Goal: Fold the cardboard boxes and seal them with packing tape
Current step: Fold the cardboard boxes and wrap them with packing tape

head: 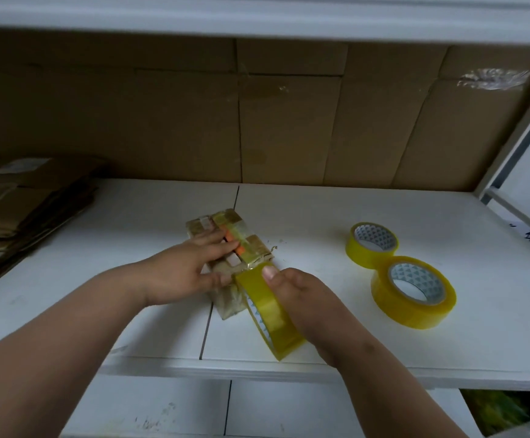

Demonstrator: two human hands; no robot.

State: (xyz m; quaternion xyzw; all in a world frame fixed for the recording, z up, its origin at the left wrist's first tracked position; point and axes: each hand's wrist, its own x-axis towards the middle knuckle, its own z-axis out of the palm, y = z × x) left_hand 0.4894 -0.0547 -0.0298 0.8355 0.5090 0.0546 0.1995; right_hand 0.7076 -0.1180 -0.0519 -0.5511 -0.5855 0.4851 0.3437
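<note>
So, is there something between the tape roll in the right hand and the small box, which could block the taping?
Nothing visible blocks it. The right hand grips the tape roll right at the near end of the small box. The left hand rests on the box top, beside the tape line. The two spare rolls lie apart, to the right.

white shelf board, upper shelf, green-yellow object below right
</note>
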